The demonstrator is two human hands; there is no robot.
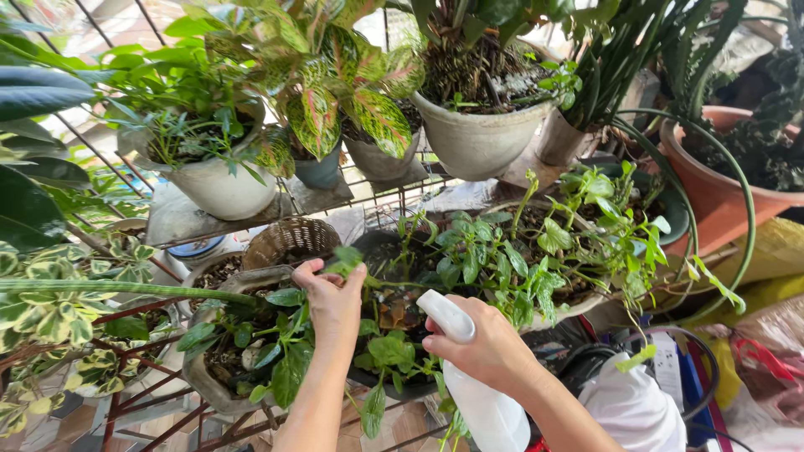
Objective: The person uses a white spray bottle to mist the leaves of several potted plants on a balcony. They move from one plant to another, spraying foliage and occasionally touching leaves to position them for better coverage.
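The left hand (332, 295) pinches a small green leaf (345, 260) between thumb and fingertips, above the dark pot (394, 305) at the middle of the lower rack. The right hand (484, 346) is wrapped around the neck of a white spray bottle (477, 393), its head pointing up and left toward the leaf (the bottle body hangs down below the wrist). Left of the hands stands a worn grey pot (209, 377) with broad green leaves; behind it is a woven basket (291, 240). On the upper shelf (188, 219) are a white pot (222, 186) and a plant with pink-veined leaves (335, 92). A terracotta pot (712, 188) stands at the right edge.
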